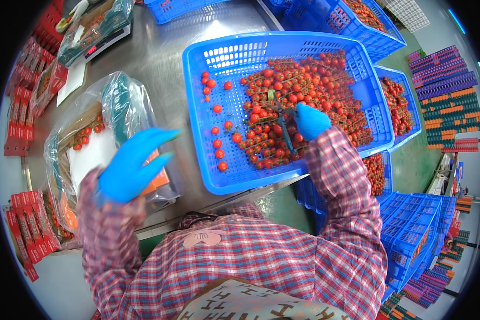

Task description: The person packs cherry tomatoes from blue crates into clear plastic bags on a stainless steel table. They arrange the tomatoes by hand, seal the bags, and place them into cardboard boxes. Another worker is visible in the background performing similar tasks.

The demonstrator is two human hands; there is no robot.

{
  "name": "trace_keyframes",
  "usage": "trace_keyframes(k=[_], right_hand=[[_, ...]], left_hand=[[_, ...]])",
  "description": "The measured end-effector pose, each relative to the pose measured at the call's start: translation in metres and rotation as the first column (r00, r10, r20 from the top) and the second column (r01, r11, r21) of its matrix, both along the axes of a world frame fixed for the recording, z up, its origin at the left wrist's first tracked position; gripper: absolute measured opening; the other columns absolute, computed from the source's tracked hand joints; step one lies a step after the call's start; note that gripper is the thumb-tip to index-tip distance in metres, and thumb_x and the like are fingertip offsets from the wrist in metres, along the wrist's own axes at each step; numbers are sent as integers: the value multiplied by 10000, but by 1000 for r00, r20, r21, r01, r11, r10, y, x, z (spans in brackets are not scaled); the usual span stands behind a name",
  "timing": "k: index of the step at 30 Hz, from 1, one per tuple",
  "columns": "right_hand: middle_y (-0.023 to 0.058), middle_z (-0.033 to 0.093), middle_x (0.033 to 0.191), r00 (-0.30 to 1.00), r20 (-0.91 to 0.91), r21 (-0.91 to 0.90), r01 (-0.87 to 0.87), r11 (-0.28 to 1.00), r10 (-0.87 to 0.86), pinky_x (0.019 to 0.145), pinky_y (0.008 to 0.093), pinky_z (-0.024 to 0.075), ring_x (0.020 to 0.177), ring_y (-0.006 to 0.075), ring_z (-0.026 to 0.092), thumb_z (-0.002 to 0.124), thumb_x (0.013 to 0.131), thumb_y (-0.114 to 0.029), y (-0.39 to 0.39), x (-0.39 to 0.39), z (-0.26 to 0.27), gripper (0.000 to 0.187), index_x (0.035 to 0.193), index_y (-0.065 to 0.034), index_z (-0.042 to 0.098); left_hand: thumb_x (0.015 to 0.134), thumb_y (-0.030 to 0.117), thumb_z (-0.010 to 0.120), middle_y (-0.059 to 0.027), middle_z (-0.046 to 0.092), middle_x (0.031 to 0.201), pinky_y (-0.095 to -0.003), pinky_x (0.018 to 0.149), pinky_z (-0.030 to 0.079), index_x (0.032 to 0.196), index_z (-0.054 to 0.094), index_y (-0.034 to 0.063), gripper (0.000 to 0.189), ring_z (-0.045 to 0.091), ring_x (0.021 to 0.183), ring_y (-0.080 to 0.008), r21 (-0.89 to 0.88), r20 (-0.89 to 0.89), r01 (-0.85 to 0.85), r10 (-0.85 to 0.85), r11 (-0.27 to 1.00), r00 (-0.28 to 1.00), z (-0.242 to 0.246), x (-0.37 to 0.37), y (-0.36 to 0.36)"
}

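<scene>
My right hand (pixel 312 122), in a blue glove, grips a dark pair of scissors (pixel 283 127) above the vine cherry tomatoes (pixel 296 86). These tomatoes lie heaped in the middle and right of a large blue plastic crate (pixel 193 120). Several loose tomatoes (pixel 217 109) are scattered over the crate's left floor. My left hand (pixel 132 168), also gloved in blue, is empty with fingers apart. It hovers over the right side of a carton lined with clear plastic film (pixel 122 105). Inside that carton, a few tomatoes (pixel 84 138) rest beside a white paper sheet (pixel 92 154).
A steel table (pixel 168 60) carries the crate and carton. At the upper left, a filled carton (pixel 92 32) sits on a scale with a lit display, near another person's gloved hand (pixel 77 12). Red boxes (pixel 19 116) line the left edge. Blue crates (pixel 410 228) stand on the right.
</scene>
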State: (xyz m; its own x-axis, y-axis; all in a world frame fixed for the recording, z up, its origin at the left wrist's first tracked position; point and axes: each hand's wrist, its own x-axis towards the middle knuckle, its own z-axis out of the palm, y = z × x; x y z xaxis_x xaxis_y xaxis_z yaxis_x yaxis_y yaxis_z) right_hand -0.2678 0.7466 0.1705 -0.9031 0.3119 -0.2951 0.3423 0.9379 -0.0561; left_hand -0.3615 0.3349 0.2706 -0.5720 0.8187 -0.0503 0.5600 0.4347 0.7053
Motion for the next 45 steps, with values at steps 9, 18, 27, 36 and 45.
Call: trace_keyframes(k=[9,18,27,36,45], right_hand=[[-59,383,583,515,-164,-980,15,200,-842,365,178,216,413,25,298,505,894,-184,72,71,23,145,1001,-86,497],[-43,440,712,641,-318,-830,168,533,-699,550,219,366,636,49,420,508,889,-165,138,78,18,149,981,-48,493],[157,573,1017,944,-328,103,-2,995,36,781,427,452,950,328,544,607,762,-204,142,4,38,400,1125,-57,523],[85,526,1186,872,147,118,-484,867,467,918,416,411,1104,264,503,627,721,-214,84,-146,-44,424,1139,-221,562],[112,606,1028,989,-145,-841,-125,526,3,815,334,481,954,191,578,606,737,-44,108,-148,-21,452,1178,-26,504]], left_hand=[[791,115,543,-198,521,1180,-387,942,395,1206,502,66,420,505,1092,-323,-107,-68,-51,44,993,997,-199,-117,292],[735,79,520,-153,580,1075,-361,895,423,1226,498,92,492,547,1002,-271,-129,185,4,21,992,983,-255,-167,330],[727,85,508,-121,556,1135,-352,812,465,1275,428,60,554,575,871,-212,-96,927,-54,109,994,359,-180,-151,270],[719,182,440,-242,245,1390,-462,876,449,1368,197,-19,722,509,1070,-389,458,613,-496,-666,738,-425,-108,-33,213],[866,551,366,-231,331,1350,-396,813,493,1370,232,45,726,534,1045,-356,449,670,-628,-705,635,-233,-62,8,182]])
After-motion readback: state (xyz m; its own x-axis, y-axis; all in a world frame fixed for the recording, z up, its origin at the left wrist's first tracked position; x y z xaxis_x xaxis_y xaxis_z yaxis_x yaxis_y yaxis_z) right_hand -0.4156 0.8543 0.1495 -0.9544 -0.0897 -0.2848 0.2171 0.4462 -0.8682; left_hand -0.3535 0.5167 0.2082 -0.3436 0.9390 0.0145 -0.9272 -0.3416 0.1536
